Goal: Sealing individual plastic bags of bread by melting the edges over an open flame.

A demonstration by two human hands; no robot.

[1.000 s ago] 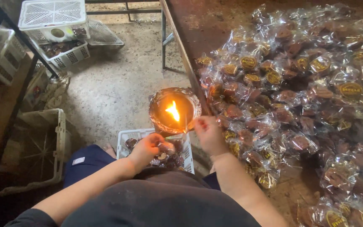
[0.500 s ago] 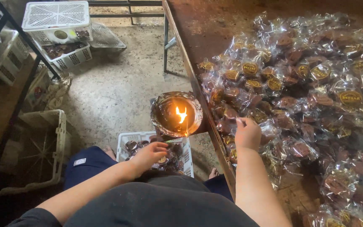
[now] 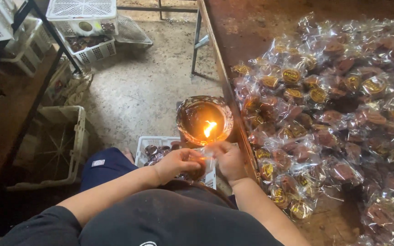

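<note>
Bare concrete floor (image 3: 147,91) fills the upper left of the head view, with white plastic lattice crates (image 3: 80,18) stacked at the top edge and a dark brown table (image 3: 251,27) running down the right half. On that table a large heap of clear-wrapped brown sweets with gold round labels (image 3: 334,105) is spread. At centre frame a small flame (image 3: 209,128) burns inside a round, foil-lined lamp bowl (image 3: 204,119) set at the table's edge.

Just below the bowl, a single clear plastic-wrapped brown sweet (image 3: 200,167) is gripped between both hands: the left hand (image 3: 176,164) is closed around its body, and the right hand (image 3: 228,159) pinches the loose film end. A white tray of dark sweets (image 3: 156,152) lies beneath the hands.

For a clean seal, only the film edge should be presented to the flame, briefly, with fingertips kept well back.
</note>
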